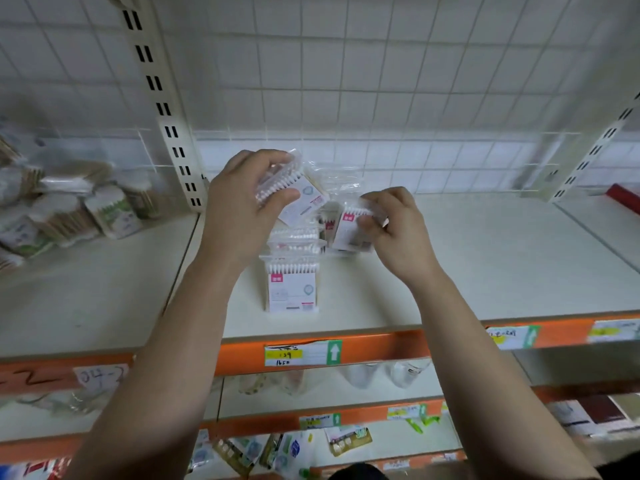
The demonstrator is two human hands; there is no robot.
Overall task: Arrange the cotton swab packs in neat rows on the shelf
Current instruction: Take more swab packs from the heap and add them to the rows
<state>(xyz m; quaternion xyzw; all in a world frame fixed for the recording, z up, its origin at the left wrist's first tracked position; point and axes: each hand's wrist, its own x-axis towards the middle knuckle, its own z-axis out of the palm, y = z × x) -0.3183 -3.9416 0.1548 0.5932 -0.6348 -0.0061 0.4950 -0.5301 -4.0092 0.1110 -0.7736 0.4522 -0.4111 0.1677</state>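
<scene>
Standing swab pack [292, 289] above tag [302, 354] "139", "1650"

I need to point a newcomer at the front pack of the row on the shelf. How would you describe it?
Find the orange shelf edge and its yellow price tag with the green arrow. Just behind that tag a cotton swab pack stands upright. Unlike the packs behind it, it is the nearest one and shows its whole pink-and-white label.

Arms outstretched; left hand [242, 202] grips a pack [304, 194], right hand [394, 230] pinches another pack [348, 232].
</scene>
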